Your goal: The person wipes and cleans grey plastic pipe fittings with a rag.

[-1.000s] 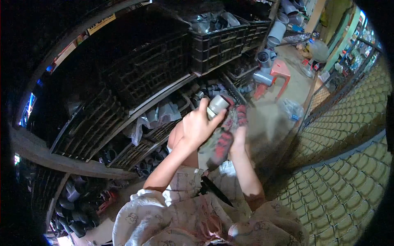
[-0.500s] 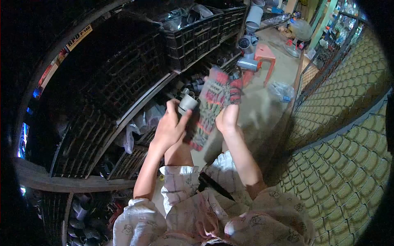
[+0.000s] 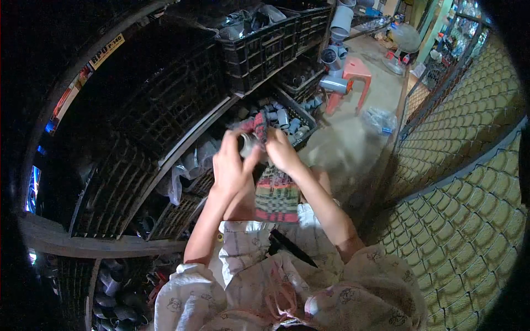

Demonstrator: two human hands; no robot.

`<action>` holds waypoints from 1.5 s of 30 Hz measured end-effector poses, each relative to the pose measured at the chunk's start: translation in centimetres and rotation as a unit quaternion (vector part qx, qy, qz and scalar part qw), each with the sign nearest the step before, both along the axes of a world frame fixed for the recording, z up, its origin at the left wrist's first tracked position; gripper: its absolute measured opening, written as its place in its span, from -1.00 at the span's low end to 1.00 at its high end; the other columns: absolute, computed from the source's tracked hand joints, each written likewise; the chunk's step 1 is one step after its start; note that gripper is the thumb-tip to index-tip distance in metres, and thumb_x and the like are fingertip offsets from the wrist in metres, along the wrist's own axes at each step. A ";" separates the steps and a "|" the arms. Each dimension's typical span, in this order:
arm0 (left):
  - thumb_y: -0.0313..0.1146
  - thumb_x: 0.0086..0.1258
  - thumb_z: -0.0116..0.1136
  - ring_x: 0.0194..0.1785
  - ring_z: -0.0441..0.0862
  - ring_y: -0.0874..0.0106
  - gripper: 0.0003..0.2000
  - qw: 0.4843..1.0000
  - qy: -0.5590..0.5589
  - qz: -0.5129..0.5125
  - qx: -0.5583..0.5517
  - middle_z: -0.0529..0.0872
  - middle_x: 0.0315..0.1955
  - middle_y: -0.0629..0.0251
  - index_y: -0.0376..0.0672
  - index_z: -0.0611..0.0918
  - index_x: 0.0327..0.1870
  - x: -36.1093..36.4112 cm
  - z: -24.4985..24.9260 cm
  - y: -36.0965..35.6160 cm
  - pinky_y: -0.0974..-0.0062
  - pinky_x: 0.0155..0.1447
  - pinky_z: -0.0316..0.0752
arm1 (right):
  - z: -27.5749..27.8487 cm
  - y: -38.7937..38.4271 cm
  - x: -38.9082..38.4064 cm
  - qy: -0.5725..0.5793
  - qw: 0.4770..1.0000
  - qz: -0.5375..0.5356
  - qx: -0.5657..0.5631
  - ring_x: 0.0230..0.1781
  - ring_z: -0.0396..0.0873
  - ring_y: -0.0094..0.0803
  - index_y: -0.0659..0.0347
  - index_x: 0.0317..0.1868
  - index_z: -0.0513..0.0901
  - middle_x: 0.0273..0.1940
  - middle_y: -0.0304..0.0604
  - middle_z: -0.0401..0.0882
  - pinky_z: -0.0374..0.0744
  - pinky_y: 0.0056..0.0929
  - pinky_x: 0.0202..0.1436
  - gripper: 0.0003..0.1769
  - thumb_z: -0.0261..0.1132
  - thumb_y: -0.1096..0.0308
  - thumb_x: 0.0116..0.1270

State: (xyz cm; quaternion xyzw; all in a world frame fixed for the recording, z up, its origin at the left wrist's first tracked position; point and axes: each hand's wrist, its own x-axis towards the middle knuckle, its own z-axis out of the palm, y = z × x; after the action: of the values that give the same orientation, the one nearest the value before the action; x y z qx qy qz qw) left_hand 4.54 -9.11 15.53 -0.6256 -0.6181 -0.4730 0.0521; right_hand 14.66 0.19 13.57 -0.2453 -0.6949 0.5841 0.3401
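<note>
My left hand (image 3: 231, 163) is closed around a light grey plastic pipe fitting (image 3: 246, 144), held up in front of me. My right hand (image 3: 282, 150) grips a patterned knitted cloth (image 3: 276, 193) in red, green and black. One bunched end of the cloth is pressed against the fitting, and the rest hangs down over my lap. Both hands are close together, and fingers and cloth hide part of the fitting. Just beyond them sits a black crate (image 3: 310, 122) with several grey pipe fittings in it.
Black plastic crates (image 3: 259, 52) line the shelf on the left. A red stool (image 3: 356, 70) stands ahead, with a grey pipe (image 3: 333, 84) beside it. A clear plastic bag (image 3: 379, 121) lies on the floor. Wire mesh (image 3: 452, 243) over stacked tiles runs along the right.
My right hand has moved left, bringing the cloth from beside the fitting onto it. The cloth's lower part now hangs over my lap. My left hand stays around the fitting.
</note>
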 end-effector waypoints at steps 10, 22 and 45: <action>-0.40 0.22 -0.07 -0.31 0.46 0.14 -0.73 0.996 -0.086 0.015 0.003 0.46 -0.39 0.00 -0.34 0.34 -0.10 0.6 -3.7 0.5 0.34 -0.16 0.36 | -0.6 0.7 0.4 -0.096 0.995 -0.008 0.012 -0.35 0.47 -0.05 0.33 -0.29 0.43 -0.45 0.01 0.48 0.41 -0.28 -0.27 -0.86 0.01 0.44 0.19; -0.39 0.19 -0.05 -0.19 0.39 0.12 -0.61 0.995 -0.082 -0.043 -0.029 0.27 -0.12 -0.04 -0.28 0.20 0.02 1.2 -3.7 -0.5 0.37 0.00 0.30 | -1.6 0.3 0.9 0.008 0.988 -0.107 0.109 -0.51 0.47 -0.16 0.34 -0.34 0.44 -0.54 0.01 0.47 0.41 -0.34 -0.38 -0.81 -0.05 0.39 0.19; -0.25 0.27 -0.08 -0.31 0.52 -0.02 -0.76 0.985 -0.148 -0.002 -0.087 0.54 -0.36 -0.11 -0.22 0.43 -0.17 0.0 -2.6 0.1 0.25 -0.24 0.42 | -2.1 1.2 2.3 -0.062 0.996 -0.067 0.015 -0.39 0.39 -0.43 0.34 -0.28 0.44 -0.40 -0.12 0.47 0.36 -0.44 -0.27 -0.66 -0.14 0.23 0.32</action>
State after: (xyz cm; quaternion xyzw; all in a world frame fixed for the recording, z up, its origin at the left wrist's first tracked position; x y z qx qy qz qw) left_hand 4.57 -9.04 12.97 -0.5517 -0.6567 -0.5053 -0.0955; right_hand 16.91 1.41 11.51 -0.3216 -0.7053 0.5336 0.3381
